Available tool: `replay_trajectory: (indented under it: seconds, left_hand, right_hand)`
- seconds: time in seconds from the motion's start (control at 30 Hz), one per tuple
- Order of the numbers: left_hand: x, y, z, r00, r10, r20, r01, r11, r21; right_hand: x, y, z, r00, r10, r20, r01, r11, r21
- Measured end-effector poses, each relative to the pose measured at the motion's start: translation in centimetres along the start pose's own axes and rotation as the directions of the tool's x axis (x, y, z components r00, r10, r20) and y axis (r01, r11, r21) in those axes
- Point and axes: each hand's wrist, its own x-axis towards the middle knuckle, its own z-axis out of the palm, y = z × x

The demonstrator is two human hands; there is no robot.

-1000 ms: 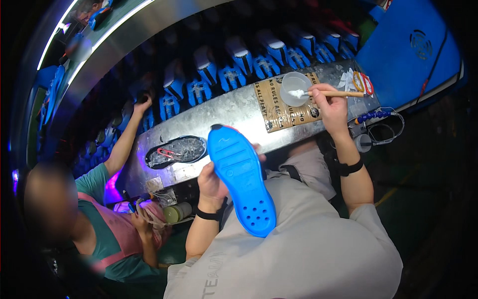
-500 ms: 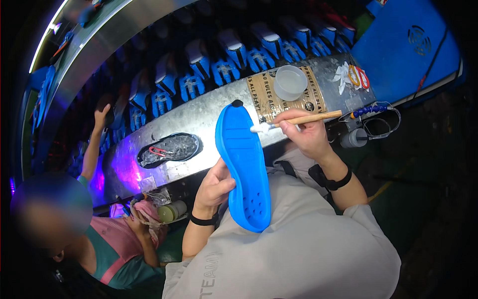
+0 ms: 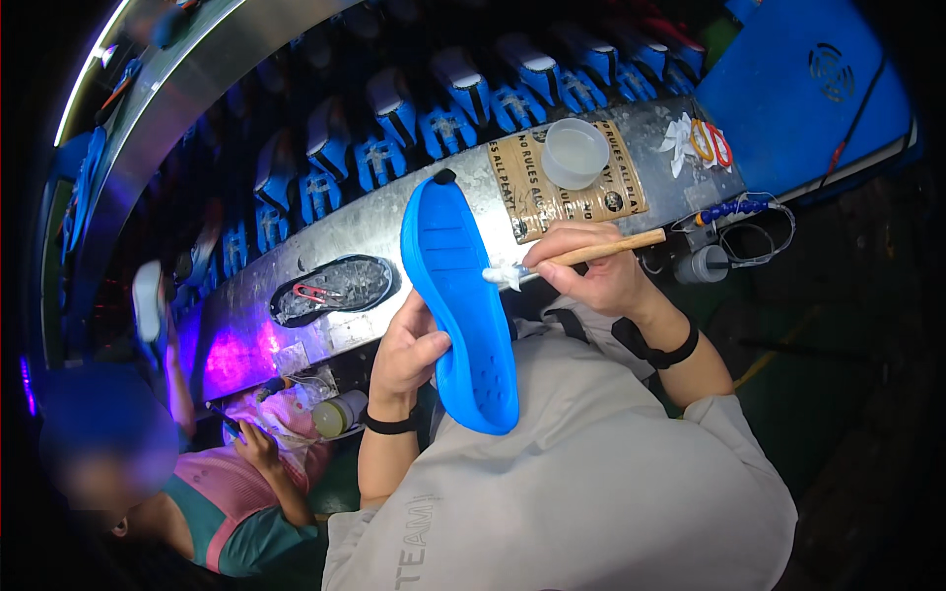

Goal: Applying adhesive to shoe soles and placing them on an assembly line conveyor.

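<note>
A bright blue shoe sole [image 3: 459, 295], hollow side up with a black patch at its far tip, is held in my left hand [image 3: 408, 355] by its left edge, above my lap. My right hand [image 3: 589, 268] is closed round the wooden handle of a brush [image 3: 609, 247]. The brush's white, coated bristle end is at the sole's right rim, around mid-length; whether it touches is hard to tell. Beyond my right hand, a translucent round tub [image 3: 575, 155] stands on taped brown cardboard [image 3: 516, 187].
Another sole-shaped black piece [image 3: 333, 290] with a red clip lies on the metal bench [image 3: 414, 217]. Shoes on blue holders [image 3: 451, 128] line the far side. Scissors [image 3: 711, 144] lie at right. At left a co-worker [image 3: 236, 483] holds up a shoe and a tool.
The blue sole has moved left and slightly away from me with my left hand. The brush tip has shifted left and nearer to me. The co-worker's raised arm now brings a shoe closer.
</note>
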Motion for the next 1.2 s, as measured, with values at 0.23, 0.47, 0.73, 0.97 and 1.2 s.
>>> replay_trajectory:
  seconds: [0.23,0.47,0.73,0.97,1.2]
  left_hand:
    - [0.3,0.6,-0.5,0.993,0.114,-0.041,-0.111,0.991,0.073]
    - [0.4,1.6,-0.7,0.979,0.173,-0.110,-0.161,0.981,0.104]
    - [0.3,1.7,-0.9,0.974,0.190,-0.122,-0.180,0.979,0.093]
    - [1.4,9.1,0.4,0.928,0.365,-0.076,-0.335,0.905,0.261]
    - [7.4,27.6,0.6,0.741,0.663,0.104,-0.671,0.730,0.127]
  right_hand:
    - [-0.1,-1.1,0.5,0.997,-0.036,0.068,0.035,0.999,0.025]
    - [-0.7,-2.3,0.9,0.990,-0.014,0.143,0.006,0.998,0.059]
    - [-1.7,-2.2,0.8,0.998,-0.018,0.065,0.013,0.997,0.082]
    - [-2.2,-1.6,0.6,0.957,0.090,-0.276,0.035,0.908,0.418]
    - [-3.4,-1.2,1.5,0.954,0.181,-0.240,-0.066,0.905,0.420]
